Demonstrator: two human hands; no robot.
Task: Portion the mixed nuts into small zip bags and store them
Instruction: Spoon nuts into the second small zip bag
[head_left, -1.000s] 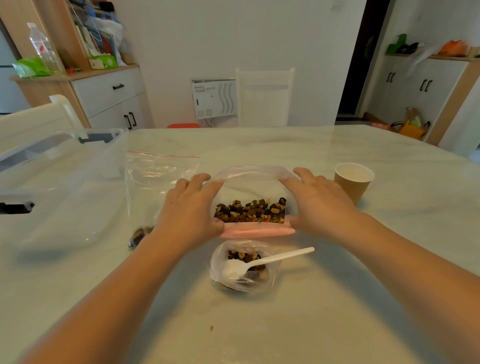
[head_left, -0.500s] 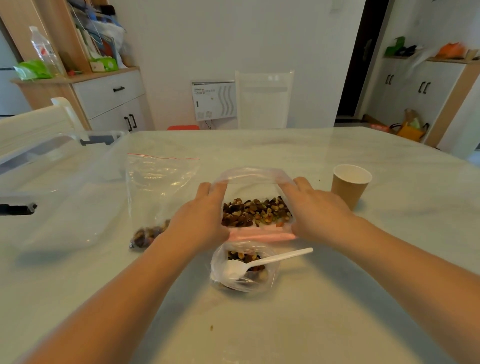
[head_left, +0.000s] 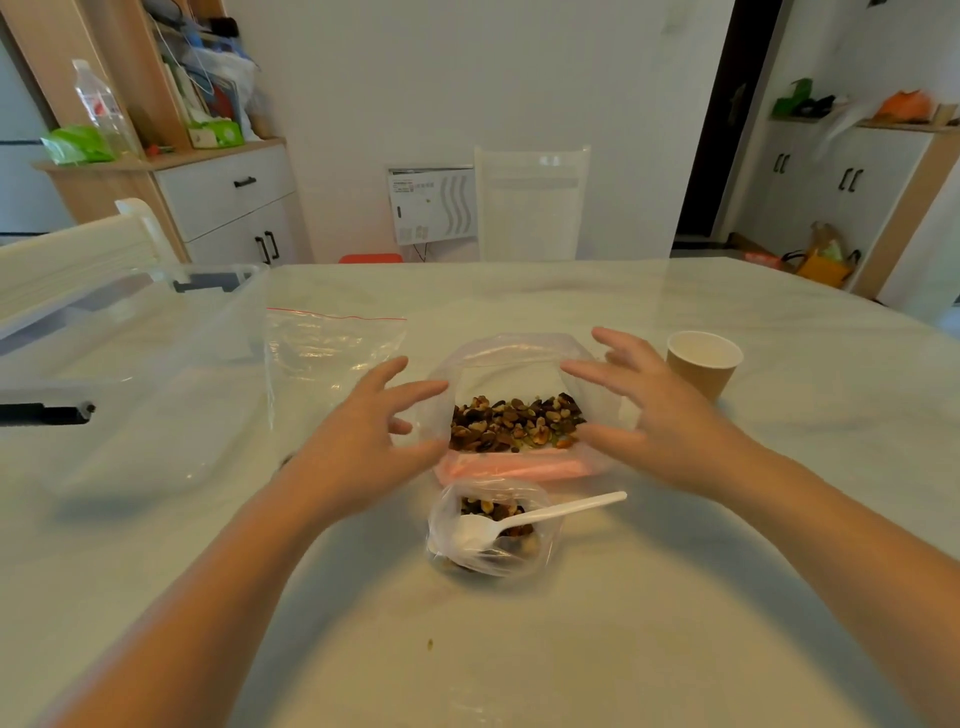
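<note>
On the tabletop lay one storage bin, three zip bags, one paper cup and one spoon. The big bag of brown mixed nuts stood mid-table, mouth gaping upward, pink strip crosswise. Left hand and right hand flanked it, fingers spread, gripping nothing. The empty bag lay flat at left; the small bag held the spoon.

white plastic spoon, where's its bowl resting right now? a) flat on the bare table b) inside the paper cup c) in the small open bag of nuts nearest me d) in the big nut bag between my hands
c: the white plastic spoon has its bowl inside the small open bag, handle sticking out toward the right.
</note>
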